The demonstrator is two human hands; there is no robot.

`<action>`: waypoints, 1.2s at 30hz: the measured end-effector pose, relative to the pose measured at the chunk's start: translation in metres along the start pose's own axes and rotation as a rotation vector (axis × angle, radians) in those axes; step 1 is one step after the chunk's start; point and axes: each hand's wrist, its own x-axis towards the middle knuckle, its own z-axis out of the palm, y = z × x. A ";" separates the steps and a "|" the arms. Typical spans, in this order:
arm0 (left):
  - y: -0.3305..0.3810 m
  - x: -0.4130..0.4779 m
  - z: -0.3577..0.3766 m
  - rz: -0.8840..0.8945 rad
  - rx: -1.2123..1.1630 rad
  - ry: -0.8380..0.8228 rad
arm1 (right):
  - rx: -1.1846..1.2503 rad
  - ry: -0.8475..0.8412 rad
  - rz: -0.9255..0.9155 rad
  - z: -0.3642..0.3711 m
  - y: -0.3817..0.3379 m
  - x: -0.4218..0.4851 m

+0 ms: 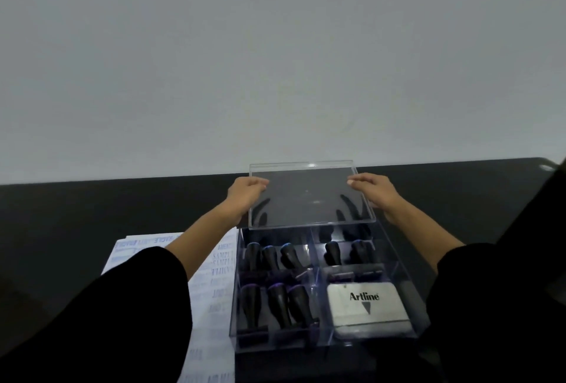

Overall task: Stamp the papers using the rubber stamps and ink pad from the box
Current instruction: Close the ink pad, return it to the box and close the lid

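Several rubber stamps and the ink pad sit in the box, papers just left. Your left hand and right hand pinch the lid by its sides (above the box's far end); a slack grip could drop it onto the stamps.

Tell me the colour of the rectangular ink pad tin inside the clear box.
The rectangular ink pad tin is silvery white with black lettering; head view.

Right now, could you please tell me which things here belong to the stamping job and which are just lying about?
For the job: lid, gripped by left hand and right hand; box; stamps; ink pad; papers.
Lying about: one small pale thing at the far right edge of the table, too blurred to name.
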 end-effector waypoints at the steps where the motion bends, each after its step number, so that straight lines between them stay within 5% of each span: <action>1: 0.008 -0.002 -0.003 0.032 -0.007 0.019 | 0.016 0.021 -0.030 -0.005 -0.007 -0.002; 11: 0.068 -0.073 -0.043 0.160 -0.032 -0.067 | 0.187 0.084 -0.041 -0.050 -0.054 -0.075; 21: 0.026 -0.164 -0.035 0.065 -0.035 -0.122 | 0.207 0.027 0.064 -0.046 -0.013 -0.169; 36: -0.002 -0.182 -0.017 -0.052 0.018 -0.035 | 0.041 0.009 0.053 -0.031 0.003 -0.195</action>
